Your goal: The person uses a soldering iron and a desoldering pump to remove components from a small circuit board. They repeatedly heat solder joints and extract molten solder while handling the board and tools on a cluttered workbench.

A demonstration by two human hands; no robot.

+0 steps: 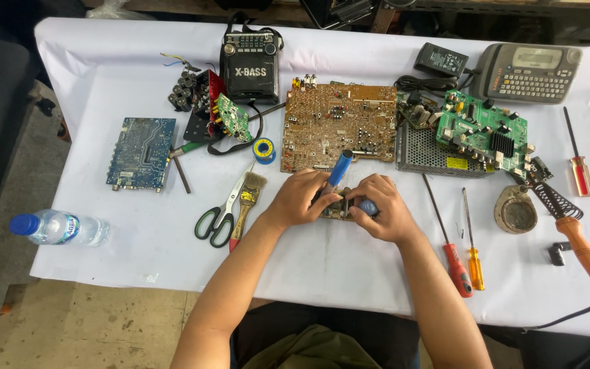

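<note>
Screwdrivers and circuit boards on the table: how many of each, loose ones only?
Screwdrivers: 3, red-handled, orange-handled, clear red-handled
Loose circuit boards: 4, blue, large brown, large green, small green
Total: 7

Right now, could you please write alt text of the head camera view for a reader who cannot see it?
Two bare hands, left hand and right hand, hold a small circuit board and a blue-handled tool over a white-covered table. Around them lie larger circuit boards, scissors, screwdrivers and a soldering iron.
</note>
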